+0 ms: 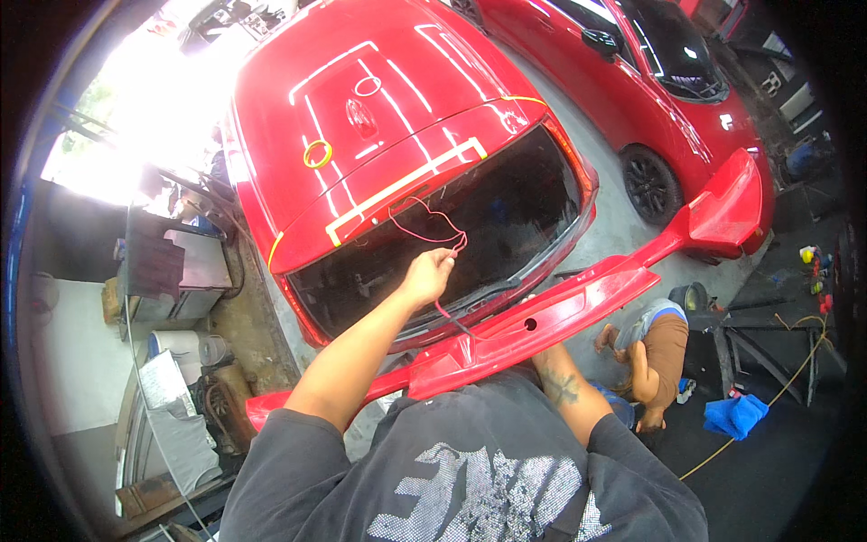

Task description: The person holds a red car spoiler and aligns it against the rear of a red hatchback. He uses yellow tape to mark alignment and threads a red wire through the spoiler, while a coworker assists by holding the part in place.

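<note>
My left hand (429,275) is closed in a pinch on a thin red wire (424,238), which loops over the rear window (506,203) of a red car (298,212). Below that hand, a cable runs down to a long red spoiler (587,303) lying crosswise before my chest. My right forearm (569,388) passes beneath the spoiler, and that hand, mostly hidden by it, holds it from below. Yellow masking tape (406,191) is stuck along the roof's rear edge. On the roof rest a yellow tape roll (318,154) and a pale ring (368,86), either side of a fin antenna (360,117).
Another red car (623,108) stands at the right, near the spoiler's raised end. A person (659,357) crouches low at my right, beside a blue cloth (735,415) and a dark metal frame (759,348). Car parts and panels (181,415) crowd the left wall.
</note>
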`<control>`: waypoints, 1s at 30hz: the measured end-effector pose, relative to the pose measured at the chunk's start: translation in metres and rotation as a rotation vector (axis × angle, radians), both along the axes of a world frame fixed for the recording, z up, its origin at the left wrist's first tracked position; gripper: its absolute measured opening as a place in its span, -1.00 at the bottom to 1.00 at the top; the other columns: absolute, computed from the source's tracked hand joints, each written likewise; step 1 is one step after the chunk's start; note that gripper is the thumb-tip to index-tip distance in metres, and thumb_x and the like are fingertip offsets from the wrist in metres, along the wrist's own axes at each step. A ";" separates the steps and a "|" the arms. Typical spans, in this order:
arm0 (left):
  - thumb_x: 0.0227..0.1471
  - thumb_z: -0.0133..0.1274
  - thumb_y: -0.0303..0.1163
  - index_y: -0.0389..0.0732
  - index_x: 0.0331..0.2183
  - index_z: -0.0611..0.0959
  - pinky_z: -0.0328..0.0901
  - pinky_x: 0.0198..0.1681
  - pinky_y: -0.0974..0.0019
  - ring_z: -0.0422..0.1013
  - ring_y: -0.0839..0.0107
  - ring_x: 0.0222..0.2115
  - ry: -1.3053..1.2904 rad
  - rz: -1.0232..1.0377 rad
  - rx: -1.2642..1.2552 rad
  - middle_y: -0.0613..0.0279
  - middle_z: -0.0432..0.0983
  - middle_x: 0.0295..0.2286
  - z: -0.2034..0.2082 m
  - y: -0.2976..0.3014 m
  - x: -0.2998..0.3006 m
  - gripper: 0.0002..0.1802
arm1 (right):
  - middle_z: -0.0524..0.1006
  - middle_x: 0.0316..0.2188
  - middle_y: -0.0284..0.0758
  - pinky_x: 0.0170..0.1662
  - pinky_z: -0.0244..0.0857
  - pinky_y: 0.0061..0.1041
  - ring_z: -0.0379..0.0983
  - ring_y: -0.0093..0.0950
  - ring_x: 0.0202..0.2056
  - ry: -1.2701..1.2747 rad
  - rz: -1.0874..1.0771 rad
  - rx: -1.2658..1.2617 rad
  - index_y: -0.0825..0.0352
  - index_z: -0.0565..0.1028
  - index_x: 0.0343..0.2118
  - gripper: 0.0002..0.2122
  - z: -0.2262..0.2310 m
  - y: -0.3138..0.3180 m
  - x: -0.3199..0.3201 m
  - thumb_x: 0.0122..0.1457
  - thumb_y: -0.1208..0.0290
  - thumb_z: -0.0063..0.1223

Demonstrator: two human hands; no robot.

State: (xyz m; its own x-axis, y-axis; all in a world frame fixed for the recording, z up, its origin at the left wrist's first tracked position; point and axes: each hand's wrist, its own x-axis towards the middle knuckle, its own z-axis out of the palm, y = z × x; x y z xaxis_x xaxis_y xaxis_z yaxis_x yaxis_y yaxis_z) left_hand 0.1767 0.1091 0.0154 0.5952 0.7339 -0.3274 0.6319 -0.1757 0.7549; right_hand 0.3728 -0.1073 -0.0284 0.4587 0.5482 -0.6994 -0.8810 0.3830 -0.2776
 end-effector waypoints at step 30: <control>0.21 0.25 -0.42 -0.15 -0.11 0.87 0.50 -0.02 -0.07 0.63 -0.05 -0.13 0.223 0.141 0.782 -0.06 0.69 -0.17 0.042 0.127 -0.004 -0.76 | 0.38 0.37 -0.27 0.44 0.23 -0.13 0.33 -0.20 0.33 0.049 -0.012 0.107 0.19 0.35 0.41 -0.21 -0.095 0.067 0.022 0.44 -0.43 -0.30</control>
